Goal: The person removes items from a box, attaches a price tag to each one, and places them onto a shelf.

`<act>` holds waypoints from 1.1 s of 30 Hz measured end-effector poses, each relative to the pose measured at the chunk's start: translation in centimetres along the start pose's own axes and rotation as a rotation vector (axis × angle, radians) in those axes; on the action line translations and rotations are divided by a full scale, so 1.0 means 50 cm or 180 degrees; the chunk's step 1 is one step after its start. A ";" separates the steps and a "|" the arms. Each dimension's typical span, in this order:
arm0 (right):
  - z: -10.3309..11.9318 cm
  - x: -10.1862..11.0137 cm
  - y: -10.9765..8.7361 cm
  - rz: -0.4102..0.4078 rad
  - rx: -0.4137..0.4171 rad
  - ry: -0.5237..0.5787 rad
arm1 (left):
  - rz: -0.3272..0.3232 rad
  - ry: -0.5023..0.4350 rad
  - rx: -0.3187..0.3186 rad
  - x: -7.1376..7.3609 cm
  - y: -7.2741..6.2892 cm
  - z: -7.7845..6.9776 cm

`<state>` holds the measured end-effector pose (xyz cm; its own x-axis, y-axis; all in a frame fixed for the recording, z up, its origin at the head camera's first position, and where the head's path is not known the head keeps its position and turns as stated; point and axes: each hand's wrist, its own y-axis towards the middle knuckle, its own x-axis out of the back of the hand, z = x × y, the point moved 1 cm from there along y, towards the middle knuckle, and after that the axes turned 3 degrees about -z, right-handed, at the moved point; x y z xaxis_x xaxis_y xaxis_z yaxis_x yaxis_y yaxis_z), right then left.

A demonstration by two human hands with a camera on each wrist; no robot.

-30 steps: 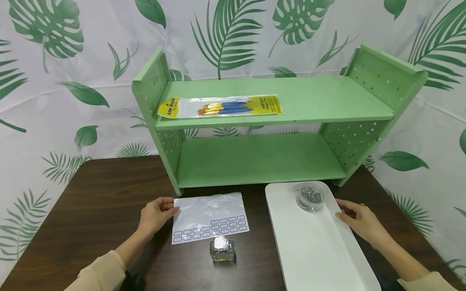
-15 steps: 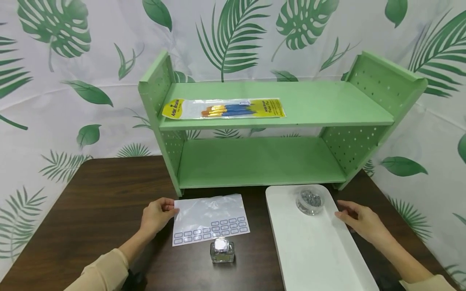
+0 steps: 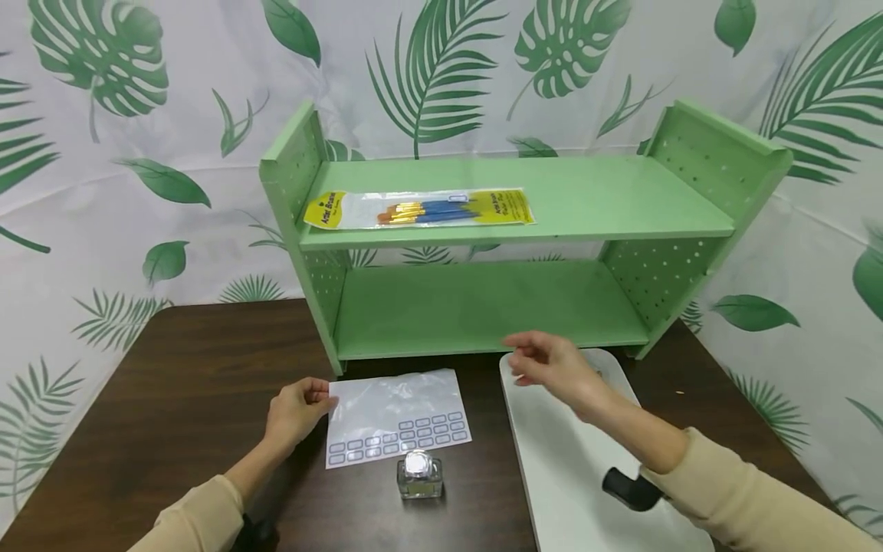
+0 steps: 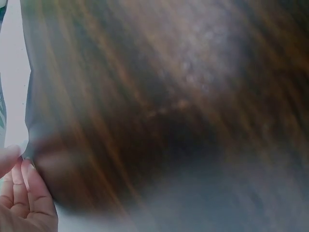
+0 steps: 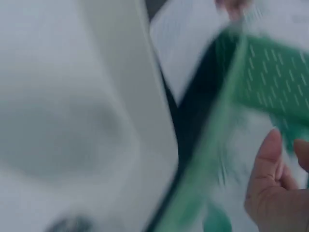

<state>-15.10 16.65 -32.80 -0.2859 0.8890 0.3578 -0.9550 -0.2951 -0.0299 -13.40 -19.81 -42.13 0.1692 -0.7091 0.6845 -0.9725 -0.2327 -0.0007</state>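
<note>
My left hand [image 3: 293,414] pinches the left corner of a white sheet of blue-bordered labels [image 3: 386,402] lying on the table. In the left wrist view, the thumb and fingers of that hand [image 4: 26,200] meet at the sheet's edge [image 4: 13,82]. Above the far end of a white tray [image 3: 562,460] hovers my right hand [image 3: 559,372], its fingers loosely bent with nothing visible between them. It hides nearly all of the round clear container of small grey pieces. A square glass bottle [image 3: 419,481] with a shiny cap stands just in front of the sheet.
A green two-tier shelf [image 3: 483,307] stands at the back of the dark wood table [image 3: 207,368]. On its upper board lies a plastic pack of paintbrushes [image 3: 424,209]. Behind hangs a leaf-patterned cloth [image 3: 207,253].
My right hand has left the tray's right edge and swung left across the tray, towards the sheet and shelf. The left hand stays at the sheet's corner.
</note>
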 end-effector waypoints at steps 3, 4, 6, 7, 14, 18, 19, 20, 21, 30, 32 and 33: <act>-0.007 -0.063 0.030 0.0314 -0.0401 0.0284 | -0.0016 -0.0004 0.0008 -0.003 -0.001 0.001; -0.013 -0.082 0.039 0.0386 -0.0520 0.0302 | -0.0018 -0.0005 0.0019 -0.004 -0.001 0.003; -0.027 -0.113 0.053 0.0438 -0.0721 0.0286 | -0.0016 -0.0004 0.0043 -0.007 -0.001 0.005; -0.035 -0.125 0.058 0.0414 -0.0813 0.0255 | -0.0012 -0.0002 0.0054 -0.009 -0.001 0.006; -0.064 -0.169 0.077 0.0137 -0.1081 0.0027 | -0.0004 -0.0020 0.0073 -0.008 -0.001 0.003; -0.069 -0.183 0.084 0.0091 -0.1132 -0.0020 | -0.0021 -0.0068 0.0058 0.001 -0.005 0.000; -0.070 -0.185 0.085 0.0083 -0.1141 -0.0032 | -0.0029 -0.0084 0.0055 0.002 -0.006 -0.002; -0.073 -0.187 0.085 0.0064 -0.1149 -0.0034 | -0.0041 -0.0101 0.0053 0.003 -0.007 -0.003; -0.075 -0.189 0.085 0.0044 -0.1156 -0.0036 | -0.0053 -0.0122 0.0050 0.003 -0.007 -0.004; -0.074 -0.184 0.071 -0.0062 -0.0779 -0.0126 | 0.0111 -0.1087 0.0350 0.004 -0.006 0.004; -0.070 -0.181 0.069 -0.0096 -0.0675 -0.0133 | 0.0149 -0.1279 0.0418 0.007 -0.006 0.003; -0.067 -0.179 0.068 -0.0117 -0.0633 -0.0127 | 0.0158 -0.1352 0.0442 0.009 -0.006 0.002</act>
<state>-16.05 8.89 -39.24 -0.2510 0.8821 0.3986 -0.9627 -0.1843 -0.1983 -13.01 -20.11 -41.88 0.2016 -0.9254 0.3210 -0.9554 -0.2580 -0.1439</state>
